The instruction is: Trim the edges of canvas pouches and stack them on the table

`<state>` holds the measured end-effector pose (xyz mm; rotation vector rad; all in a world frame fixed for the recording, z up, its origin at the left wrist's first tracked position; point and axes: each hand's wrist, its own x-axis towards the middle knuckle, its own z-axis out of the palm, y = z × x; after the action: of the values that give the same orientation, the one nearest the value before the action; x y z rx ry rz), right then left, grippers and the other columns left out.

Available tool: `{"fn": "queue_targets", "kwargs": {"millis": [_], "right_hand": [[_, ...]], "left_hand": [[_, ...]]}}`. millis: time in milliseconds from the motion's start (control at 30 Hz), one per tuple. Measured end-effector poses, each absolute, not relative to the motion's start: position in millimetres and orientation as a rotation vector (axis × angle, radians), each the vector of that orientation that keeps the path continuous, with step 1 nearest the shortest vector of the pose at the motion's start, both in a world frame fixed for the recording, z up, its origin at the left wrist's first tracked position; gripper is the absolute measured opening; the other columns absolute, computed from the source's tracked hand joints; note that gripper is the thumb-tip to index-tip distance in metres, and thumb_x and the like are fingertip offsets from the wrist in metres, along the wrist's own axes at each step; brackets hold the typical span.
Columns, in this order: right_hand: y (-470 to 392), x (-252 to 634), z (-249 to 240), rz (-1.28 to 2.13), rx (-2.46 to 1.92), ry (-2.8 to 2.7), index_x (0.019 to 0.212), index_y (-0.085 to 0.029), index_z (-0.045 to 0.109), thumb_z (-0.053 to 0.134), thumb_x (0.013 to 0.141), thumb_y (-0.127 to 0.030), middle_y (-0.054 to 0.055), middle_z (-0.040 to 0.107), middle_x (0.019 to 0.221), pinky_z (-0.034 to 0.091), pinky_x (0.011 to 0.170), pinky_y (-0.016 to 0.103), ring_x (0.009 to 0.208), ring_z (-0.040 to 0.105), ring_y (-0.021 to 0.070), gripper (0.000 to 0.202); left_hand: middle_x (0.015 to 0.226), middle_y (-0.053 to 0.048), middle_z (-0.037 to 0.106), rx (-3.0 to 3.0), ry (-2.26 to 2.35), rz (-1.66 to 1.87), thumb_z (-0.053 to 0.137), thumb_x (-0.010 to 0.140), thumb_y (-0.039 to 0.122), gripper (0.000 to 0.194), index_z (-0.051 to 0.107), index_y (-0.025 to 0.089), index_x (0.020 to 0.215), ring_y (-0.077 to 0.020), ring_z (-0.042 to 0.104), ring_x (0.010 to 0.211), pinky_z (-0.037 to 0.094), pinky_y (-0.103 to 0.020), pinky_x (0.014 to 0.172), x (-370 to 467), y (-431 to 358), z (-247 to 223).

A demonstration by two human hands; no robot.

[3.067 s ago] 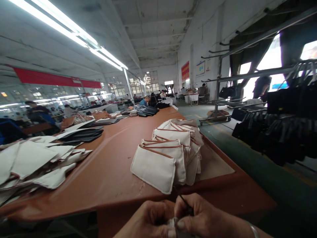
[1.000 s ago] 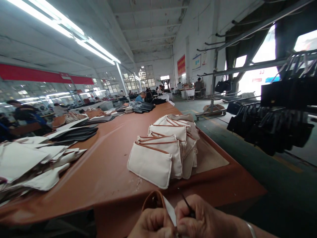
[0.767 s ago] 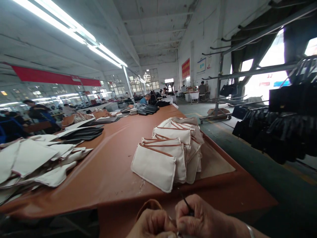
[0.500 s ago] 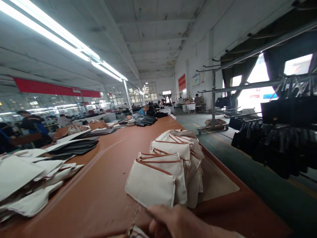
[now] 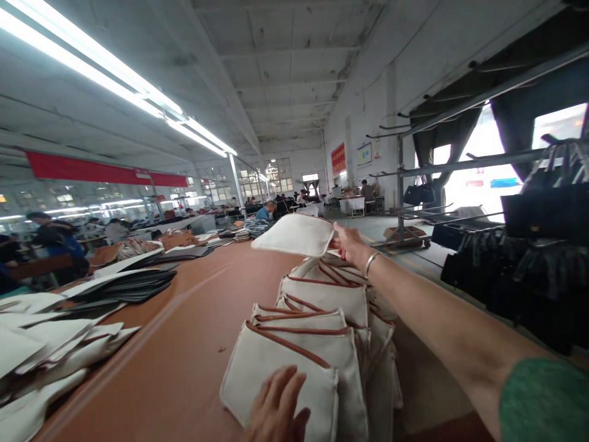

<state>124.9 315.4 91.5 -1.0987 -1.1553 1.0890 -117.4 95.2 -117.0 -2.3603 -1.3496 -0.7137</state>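
Observation:
My right hand [image 5: 350, 244] is stretched out over the far end of a pile of cream canvas pouches [image 5: 322, 319] with brown trim. It holds one cream pouch [image 5: 294, 234] flat in the air above the pile. A bracelet shows on that wrist. My left hand [image 5: 276, 408] lies flat, fingers apart, on the nearest pouch [image 5: 257, 374] at the front of the pile. The pile rests on a long brown table [image 5: 184, 331].
Loose white fabric pieces [image 5: 50, 350] and dark pieces [image 5: 124, 285] lie at the table's left. Racks of black bags [image 5: 529, 245] stand to the right across a green aisle. Other people work at the far end and left.
Both hands left the small item held close at the table's near edge. My right arm reached forward with a pouch over the pile. My left hand came down on the nearest pouch.

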Motion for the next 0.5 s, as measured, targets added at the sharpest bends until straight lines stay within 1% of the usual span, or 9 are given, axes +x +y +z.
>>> {"fn": "queue_targets", "kwargs": {"millis": [67, 100, 133, 200, 267, 333, 400, 433, 500], "right_hand": [[317.6, 136.3, 71.3, 1.064, -1.179, -1.124, 0.114, -0.014, 0.062, 0.059, 0.101, -0.037, 0.006, 0.065, 0.103, 0.058, 0.066, 0.031, 0.079, 0.065, 0.0164, 0.026], [310.5, 138.5, 56.2, 1.066, -1.197, -1.133, 0.112, -0.014, 0.062, 0.059, 0.101, -0.036, 0.005, 0.065, 0.1, 0.057, 0.064, 0.029, 0.076, 0.064, 0.0153, 0.025], [299.1, 138.4, 39.3, 1.085, -1.203, -1.161, 0.109, -0.014, 0.062, 0.059, 0.101, -0.035, 0.004, 0.066, 0.096, 0.056, 0.06, 0.027, 0.072, 0.063, 0.014, 0.023], [267.4, 132.2, 5.4, 1.17, -1.18, -1.263, 0.101, -0.013, 0.063, 0.059, 0.1, -0.029, 0.002, 0.067, 0.087, 0.049, 0.049, 0.021, 0.064, 0.063, 0.0121, 0.016], [232.3, 120.4, -21.5, 1.294, -1.132, -1.39, 0.095, -0.012, 0.062, 0.06, 0.095, -0.021, 0.003, 0.069, 0.078, 0.037, 0.037, 0.016, 0.058, 0.064, 0.0131, 0.009], [203.4, 106.0, -37.6, 1.374, -1.093, -1.474, 0.093, -0.013, 0.061, 0.057, 0.092, -0.021, 0.004, 0.071, 0.076, 0.031, 0.032, 0.016, 0.052, 0.064, 0.013, 0.009], [187.1, 91.8, -45.0, 1.397, -1.08, -1.526, 0.096, -0.013, 0.06, 0.053, 0.092, -0.023, 0.004, 0.073, 0.079, 0.031, 0.031, 0.017, 0.049, 0.062, 0.0117, 0.012], [184.1, 85.6, -47.4, 1.394, -1.081, -1.55, 0.099, -0.014, 0.059, 0.05, 0.093, -0.023, 0.004, 0.073, 0.083, 0.033, 0.032, 0.017, 0.05, 0.062, 0.0115, 0.014], [186.6, 76.4, -52.7, 1.369, -1.099, -1.615, 0.104, -0.014, 0.059, 0.049, 0.096, -0.024, 0.004, 0.072, 0.088, 0.038, 0.037, 0.018, 0.057, 0.064, 0.0123, 0.016]], "left_hand": [[0.143, -0.003, 0.06, -2.508, -1.517, -0.537, 0.068, 0.074, 0.003, 0.069, 0.055, 0.03, 0.136, -0.0267, 0.053, 0.134, 0.049, -0.038, 0.11, -96.4, 121.8, -119.5], [0.144, 0.001, 0.058, -2.573, -1.59, -0.474, 0.069, 0.072, 0.001, 0.073, 0.055, 0.034, 0.135, -0.0258, 0.049, 0.137, 0.046, -0.038, 0.112, -88.5, 131.2, -118.4], [0.142, 0.003, 0.059, -2.617, -1.63, -0.434, 0.07, 0.071, 0.001, 0.073, 0.055, 0.036, 0.134, -0.025, 0.049, 0.137, 0.046, -0.038, 0.111, -82.4, 138.2, -116.4], [0.133, 0.003, 0.063, -2.667, -1.65, -0.394, 0.072, 0.074, 0.005, 0.063, 0.059, 0.035, 0.128, -0.0244, 0.051, 0.132, 0.044, -0.038, 0.109, -74.6, 146.1, -111.5], [0.124, 0.0, 0.066, -2.677, -1.655, -0.377, 0.073, 0.076, 0.01, 0.053, 0.061, 0.032, 0.123, -0.0257, 0.055, 0.125, 0.044, -0.041, 0.107, -70.5, 148.9, -107.6], [0.13, -0.004, 0.063, -2.659, -1.689, -0.376, 0.072, 0.076, 0.008, 0.061, 0.056, 0.03, 0.131, -0.0277, 0.056, 0.123, 0.044, -0.045, 0.104, -68.0, 149.2, -105.5], [0.144, -0.008, 0.054, -2.638, -1.725, -0.389, 0.07, 0.076, 0.005, 0.071, 0.05, 0.029, 0.14, -0.0305, 0.053, 0.127, 0.042, -0.049, 0.105, -66.2, 147.8, -104.7], [0.149, -0.009, 0.051, -2.64, -1.735, -0.394, 0.07, 0.075, 0.005, 0.07, 0.051, 0.028, 0.139, -0.0323, 0.049, 0.131, 0.039, -0.052, 0.107, -65.5, 146.5, -104.5], [0.147, -0.01, 0.052, -2.674, -1.735, -0.395, 0.071, 0.077, 0.009, 0.056, 0.06, 0.025, 0.129, -0.0348, 0.042, 0.137, 0.035, -0.054, 0.11, -65.1, 141.7, -104.9]]}}
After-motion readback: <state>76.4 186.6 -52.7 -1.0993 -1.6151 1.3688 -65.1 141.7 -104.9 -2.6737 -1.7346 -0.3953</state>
